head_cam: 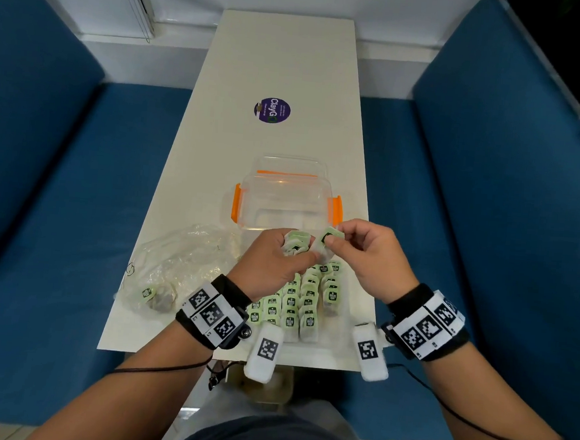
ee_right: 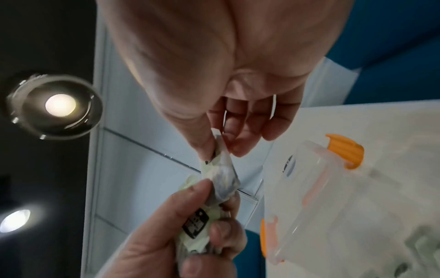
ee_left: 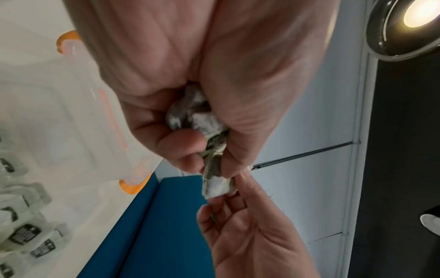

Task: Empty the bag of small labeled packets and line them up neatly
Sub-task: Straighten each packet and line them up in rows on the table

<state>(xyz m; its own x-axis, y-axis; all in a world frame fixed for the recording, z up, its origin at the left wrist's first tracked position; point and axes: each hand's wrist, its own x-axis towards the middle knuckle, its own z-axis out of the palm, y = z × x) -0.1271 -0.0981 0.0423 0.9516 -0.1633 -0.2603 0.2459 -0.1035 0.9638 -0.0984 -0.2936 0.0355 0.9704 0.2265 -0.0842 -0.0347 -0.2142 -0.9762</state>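
Head view: above a white table (head_cam: pixel 279 64), the left hand (head_cam: pixel 272 259) clutches a bunch of green-labeled packets (head_cam: pixel 295 244). The right hand (head_cam: pixel 368 253) pinches one packet (head_cam: pixel 330 238). Rows of packets (head_cam: pixel 296 302) lie below, beside a crumpled plastic bag (head_cam: pixel 182 264) and a clear box (head_cam: pixel 287 195).

Left wrist view: fingers (ee_left: pixel 181 143) wrap the bunch.

Right wrist view: thumb and fingertips (ee_right: pixel 204 148) pinch the packet's top.

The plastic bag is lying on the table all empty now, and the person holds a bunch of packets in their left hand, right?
Not quite: the plastic bag is not empty. The head view shows one green packet inside it, near its front end. The rest holds: the bag lies on the table, and the left hand holds a bunch of packets.
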